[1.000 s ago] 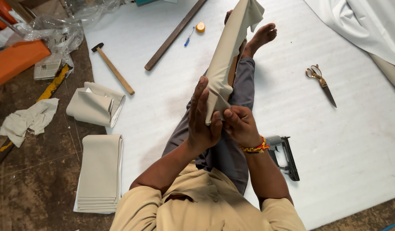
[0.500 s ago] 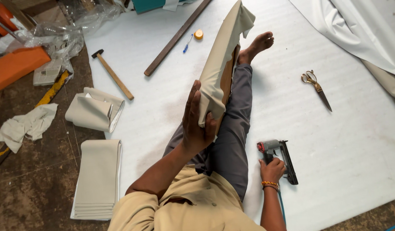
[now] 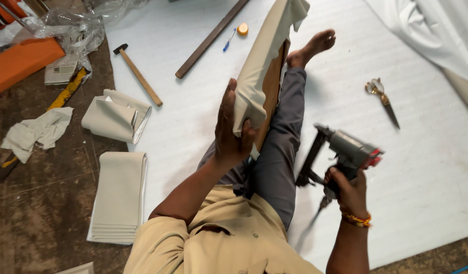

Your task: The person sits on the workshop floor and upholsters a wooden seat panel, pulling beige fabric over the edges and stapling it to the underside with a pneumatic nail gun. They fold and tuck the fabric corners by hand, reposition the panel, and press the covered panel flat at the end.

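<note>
I log the white foam sheet as my landmark; it covers most of the floor, and I sit on it with one leg stretched out. On that leg a fabric-covered board stands tilted, beige cloth wrapped over a brown panel, its top end near the sheet's far edge. My left hand clasps the board's lower end, fingers curled tight around the cloth. My right hand is raised over the sheet's near part (to the right of my leg), fist clenched on the grip of a grey staple gun, apart from the board. Off the sheet's left edge lies a stack of folded beige cloth, with a looser folded piece beyond it, overlapping the edge. On the sheet: a long wooden strip near the far edge, a hammer by the left edge, scissors toward the right, a small orange cap and a blue pen.
</note>
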